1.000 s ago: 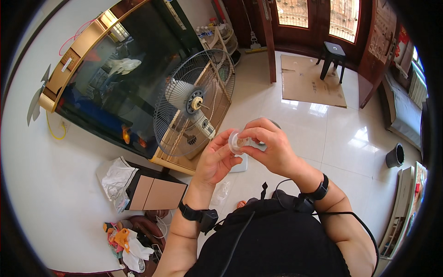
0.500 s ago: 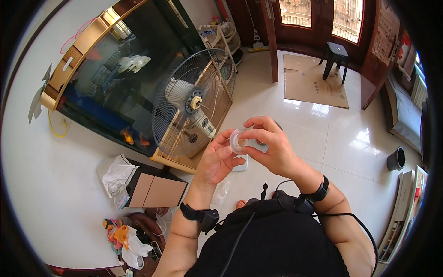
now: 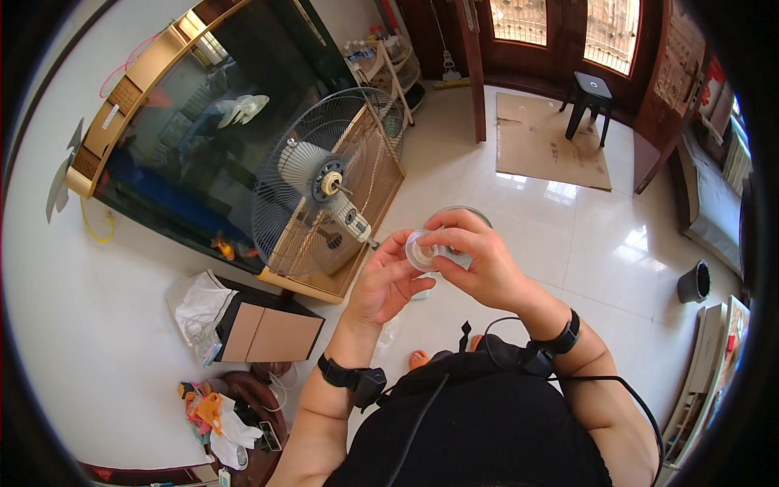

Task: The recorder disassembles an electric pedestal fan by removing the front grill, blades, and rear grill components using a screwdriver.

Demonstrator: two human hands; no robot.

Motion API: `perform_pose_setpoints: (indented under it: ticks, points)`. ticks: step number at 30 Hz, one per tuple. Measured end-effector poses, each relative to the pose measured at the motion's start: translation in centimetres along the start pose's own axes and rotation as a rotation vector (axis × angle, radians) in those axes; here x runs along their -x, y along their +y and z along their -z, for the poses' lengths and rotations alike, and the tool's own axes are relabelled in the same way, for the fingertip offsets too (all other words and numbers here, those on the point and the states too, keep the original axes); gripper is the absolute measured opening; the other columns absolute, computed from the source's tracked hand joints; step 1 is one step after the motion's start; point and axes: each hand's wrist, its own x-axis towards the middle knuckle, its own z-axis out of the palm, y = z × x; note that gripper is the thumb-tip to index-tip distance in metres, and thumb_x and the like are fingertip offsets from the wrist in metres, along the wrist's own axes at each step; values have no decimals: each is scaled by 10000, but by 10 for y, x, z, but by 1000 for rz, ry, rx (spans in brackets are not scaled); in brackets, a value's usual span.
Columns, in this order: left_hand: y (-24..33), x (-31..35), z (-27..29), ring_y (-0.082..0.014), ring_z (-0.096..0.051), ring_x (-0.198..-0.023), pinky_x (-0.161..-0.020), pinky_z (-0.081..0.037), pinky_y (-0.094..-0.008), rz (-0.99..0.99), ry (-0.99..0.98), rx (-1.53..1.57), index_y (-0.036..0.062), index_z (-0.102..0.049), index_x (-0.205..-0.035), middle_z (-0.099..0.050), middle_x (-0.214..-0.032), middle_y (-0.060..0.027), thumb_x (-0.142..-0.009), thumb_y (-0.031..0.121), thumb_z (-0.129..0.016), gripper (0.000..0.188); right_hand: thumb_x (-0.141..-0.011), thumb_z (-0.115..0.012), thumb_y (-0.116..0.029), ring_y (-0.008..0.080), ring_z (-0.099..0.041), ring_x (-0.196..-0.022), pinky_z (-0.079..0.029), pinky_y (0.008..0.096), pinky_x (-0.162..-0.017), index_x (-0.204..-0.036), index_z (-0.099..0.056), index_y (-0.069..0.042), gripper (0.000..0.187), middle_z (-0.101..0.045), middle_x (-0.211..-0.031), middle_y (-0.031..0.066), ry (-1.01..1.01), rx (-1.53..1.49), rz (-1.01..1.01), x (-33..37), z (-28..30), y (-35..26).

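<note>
Between my two hands, a small round piece of translucent plastic point(image 3: 419, 253), ring- or cup-shaped, is held up in front of my body. My left hand point(image 3: 383, 280) grips its left side with thumb and fingers. From the right, my right hand point(image 3: 485, 258) pinches it, fingers curled over its upper edge and thumb near the middle. Its exact kind is unclear. Just left of my hands stands an electric fan point(image 3: 331, 183), its motor hub and shaft bare, a wire cage behind and no blades on it. Something with a grey rounded rim point(image 3: 480, 213) shows partly behind my right hand.
A large fish tank point(image 3: 203, 138) stands behind the fan. At the left are a box point(image 3: 272, 331) and a brown chair piled with cloths and bags point(image 3: 235, 434). A black stool point(image 3: 591, 91) stands on flattened cardboard point(image 3: 544, 150); a dark bucket point(image 3: 695, 282) is at right.
The fan and tank sit slightly further left in the picture, from a small shift of view. Both hands keep hold of the plastic piece; the right fingers have moved slightly on it.
</note>
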Motion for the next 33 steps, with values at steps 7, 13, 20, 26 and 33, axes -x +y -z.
perform_pose_setpoints:
  ticks: [7,13,20,26,33]
  points:
    - [-9,-11,-3,-220,-575,-1031,-816,-542,-395,6,-35,41,45,-448,-1177,-541,-1136,-115,-848,93,-545,346,-718,-607,12,278,-537,-934,-460,352,-782,-972,-630,-77,270,-533,-1025,105,-56,29,15,-2,13,13]
    - [-13,-12,-11,-205,-589,-971,-778,-549,-371,-48,106,-98,35,-459,-1138,-551,-1083,-103,-831,61,-510,312,-708,-600,17,272,-538,-919,-461,350,-760,-962,-633,-80,274,-531,-1022,105,-128,19,-3,-6,16,15]
    - [-13,-10,-9,-162,-601,-871,-692,-565,-319,-99,195,-161,18,-468,-1113,-562,-1014,-85,-799,8,-447,314,-713,-605,17,245,-561,-879,-472,315,-685,-972,-632,-85,280,-532,-1032,94,-157,-31,-50,-9,8,16]
    - [-8,-3,-8,-166,-603,-885,-708,-562,-310,-149,254,-177,16,-468,-1103,-566,-1010,-88,-800,9,-453,304,-710,-653,-6,224,-567,-892,-477,300,-686,-999,-615,-75,299,-526,-1082,92,-155,-102,-66,-16,1,13]
    - [-7,-3,-21,-165,-593,-908,-779,-543,-324,-293,291,-295,14,-460,-1080,-557,-1016,-82,-821,7,-457,259,-685,-728,-41,225,-576,-889,-483,300,-698,-965,-609,-57,304,-546,-1055,98,-113,-88,26,-18,-8,23]
